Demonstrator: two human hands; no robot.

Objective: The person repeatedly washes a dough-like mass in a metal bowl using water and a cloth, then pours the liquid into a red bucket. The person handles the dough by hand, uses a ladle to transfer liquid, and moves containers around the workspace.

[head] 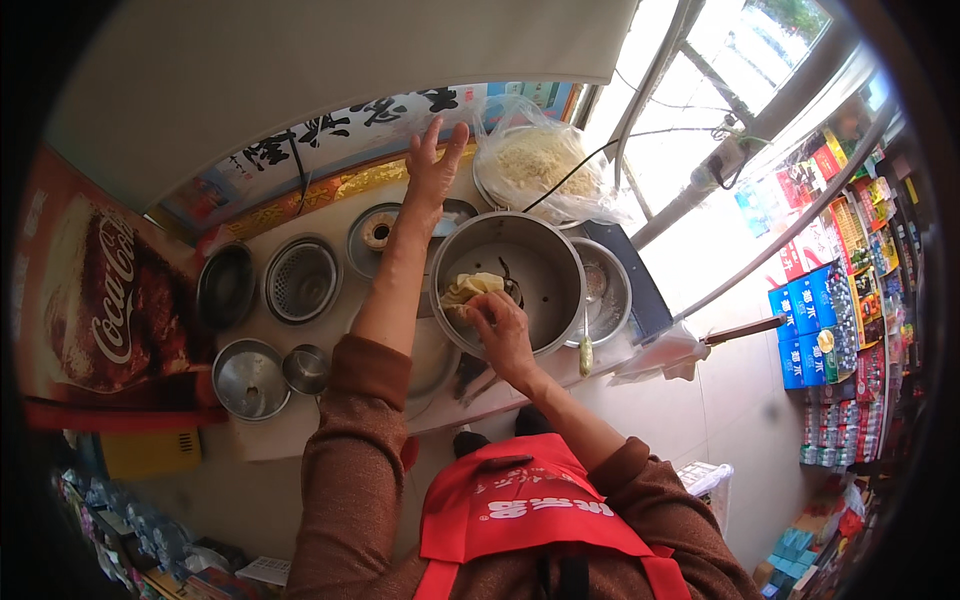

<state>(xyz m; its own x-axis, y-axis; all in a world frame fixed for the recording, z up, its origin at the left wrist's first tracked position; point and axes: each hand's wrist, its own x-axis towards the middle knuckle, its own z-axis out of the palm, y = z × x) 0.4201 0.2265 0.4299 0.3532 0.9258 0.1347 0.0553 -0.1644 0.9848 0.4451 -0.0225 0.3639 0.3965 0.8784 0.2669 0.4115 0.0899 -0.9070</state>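
Note:
A large round metal pot [559,255] stands on the counter before me. At its left inner side lies a pale, folded piece that looks like dough or cloth [474,285]. My right hand [501,330] reaches over the pot's near rim, its fingertips pinched at the near edge of the pale piece. My left hand [436,161] is raised past the pot to the left, fingers spread, holding nothing. Below that forearm is a metal plate with a ring-shaped object [377,231]. Behind the pot, a clear plastic bag covers a basin of pale crumbly material [546,163].
Metal bowls [251,379] and a perforated basin [302,279] stand on the left of the counter [270,442]. Right of the pot is a metal bowl [611,300] with a strainer and a green-handled utensil [586,358]. A dark cable crosses behind the pot. Stocked shelves line the far right.

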